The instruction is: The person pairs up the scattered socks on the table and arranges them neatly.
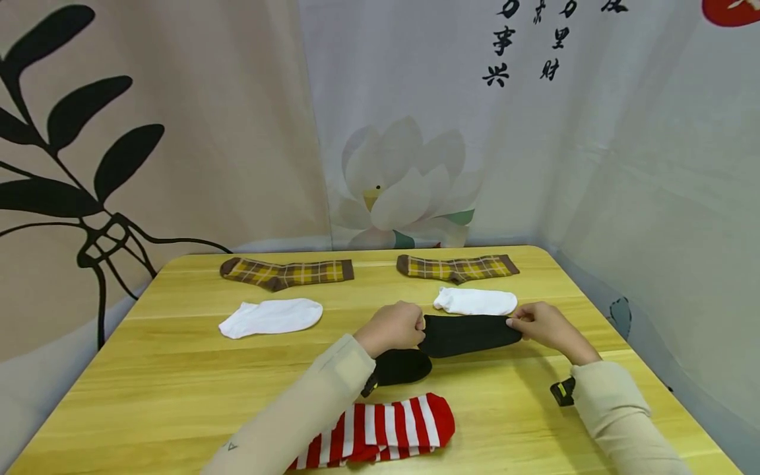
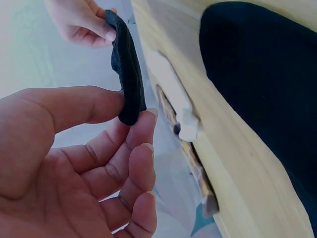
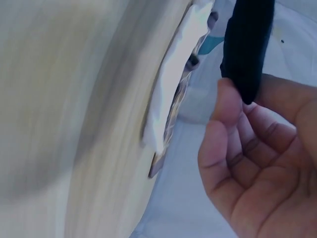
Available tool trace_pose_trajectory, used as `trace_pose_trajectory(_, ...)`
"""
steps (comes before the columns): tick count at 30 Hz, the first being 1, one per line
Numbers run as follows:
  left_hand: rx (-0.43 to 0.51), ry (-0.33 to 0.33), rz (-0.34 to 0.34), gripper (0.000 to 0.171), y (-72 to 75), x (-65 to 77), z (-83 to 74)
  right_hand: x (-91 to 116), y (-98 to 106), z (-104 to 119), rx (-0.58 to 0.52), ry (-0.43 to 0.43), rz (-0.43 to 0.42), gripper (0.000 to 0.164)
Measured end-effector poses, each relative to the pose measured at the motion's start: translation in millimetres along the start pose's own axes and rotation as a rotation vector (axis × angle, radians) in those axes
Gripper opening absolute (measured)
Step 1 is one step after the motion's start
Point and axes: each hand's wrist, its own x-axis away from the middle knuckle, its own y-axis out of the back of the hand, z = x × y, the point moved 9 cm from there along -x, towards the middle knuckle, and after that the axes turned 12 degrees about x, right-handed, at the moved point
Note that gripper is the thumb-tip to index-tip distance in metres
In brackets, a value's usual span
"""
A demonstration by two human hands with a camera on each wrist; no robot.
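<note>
A black sock (image 1: pixel 469 335) is stretched out sideways between my two hands, held above the table. My left hand (image 1: pixel 394 328) pinches one end between thumb and forefinger, its other fingers loosely bent in the left wrist view. At the opposite end my right hand (image 1: pixel 545 324) pinches the sock with thumb and fingertips, as the right wrist view shows (image 3: pixel 262 134). A second black sock (image 1: pixel 404 367) lies on the table below my left hand, partly hidden by the left forearm. Red-and-white striped socks (image 1: pixel 380 429) lie nearer, also partly covered by that sleeve.
On the wooden table (image 1: pixel 148 382), a white sock (image 1: pixel 273 317) lies left and another white sock (image 1: pixel 477 301) lies just behind the held one. Two brown-and-yellow plaid socks, one left (image 1: pixel 291 273) and one right (image 1: pixel 457 267), lie along the back edge. A printed curtain (image 1: pixel 237 132) hangs behind.
</note>
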Motion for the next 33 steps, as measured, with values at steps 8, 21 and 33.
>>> trace_pose_trajectory(8,0.023,0.006,-0.009,0.035,13.4,13.7,16.8,-1.9,-2.7,22.6,-0.026,0.048,-0.019,0.021)
trace_pose_trajectory(21,0.082,-0.017,-0.016,0.012,31.4,31.1,37.3,-8.4,-13.3,48.4,-0.061,0.072,-0.020,0.020)
trace_pose_trajectory(33,0.114,0.036,-0.027,0.010,44.4,49.2,66.5,-9.5,-30.5,69.4,-0.116,0.090,-0.006,0.017)
